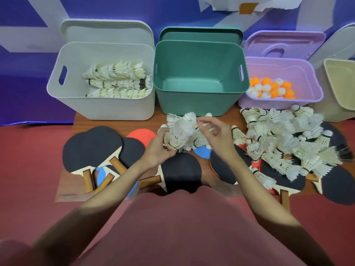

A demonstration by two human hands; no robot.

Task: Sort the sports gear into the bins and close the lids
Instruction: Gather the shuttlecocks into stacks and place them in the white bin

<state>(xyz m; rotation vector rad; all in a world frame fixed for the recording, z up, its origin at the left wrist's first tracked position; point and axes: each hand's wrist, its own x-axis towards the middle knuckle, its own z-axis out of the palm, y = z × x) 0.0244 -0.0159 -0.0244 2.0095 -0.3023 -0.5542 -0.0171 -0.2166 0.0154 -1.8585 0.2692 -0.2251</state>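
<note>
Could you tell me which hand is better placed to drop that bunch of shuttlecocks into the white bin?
Probably the left hand: it already grips the bunch of shuttlecocks, and the white bin stands on its side. The right hand only fingers the bunch's far side.

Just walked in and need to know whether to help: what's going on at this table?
A person is sorting sports gear. Their left hand grips a bunch of shuttlecocks while the right hand reaches in at it, fingers curled. The white bin already holds rows of shuttlecocks, the purple bin holds ping-pong balls, and the green bin is empty. Paddles and a loose shuttlecock pile remain on the table. All lids are open.
</note>
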